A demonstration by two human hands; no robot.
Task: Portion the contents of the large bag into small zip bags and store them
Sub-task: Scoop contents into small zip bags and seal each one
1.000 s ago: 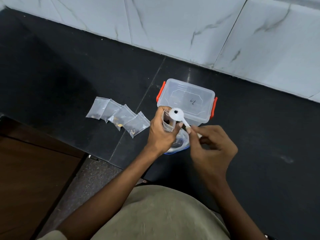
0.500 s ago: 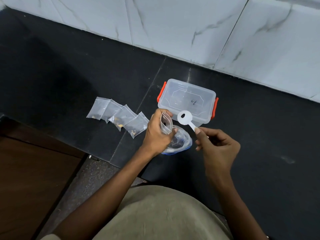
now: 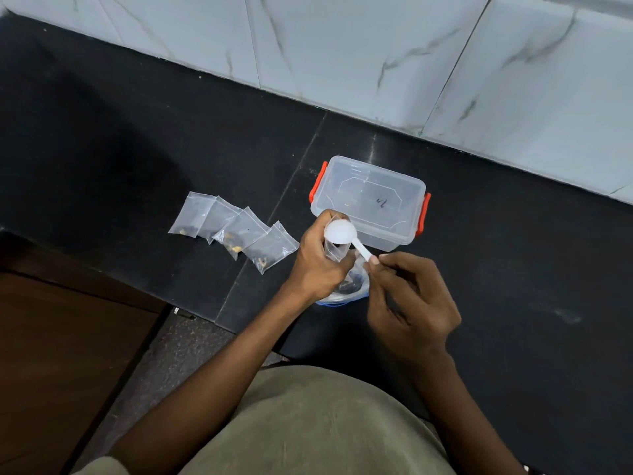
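Left hand (image 3: 320,258) grips a small zip bag (image 3: 334,251); right hand (image 3: 407,299) pinches the white scoop (image 3: 342,234) over its mouth.
Both hover just before the clear box (image 3: 370,204), above the large bag (image 3: 346,289). The film looks light, limp and slippery: best pinched near the zip.

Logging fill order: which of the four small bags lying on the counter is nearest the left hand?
The rightmost small bag, its corner almost at the left hand.

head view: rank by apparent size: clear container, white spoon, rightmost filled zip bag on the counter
1. clear container, clearly largest.
2. rightmost filled zip bag.
3. white spoon, smallest, though it is held above the counter, nearer the camera, so it looks somewhat bigger than it is.
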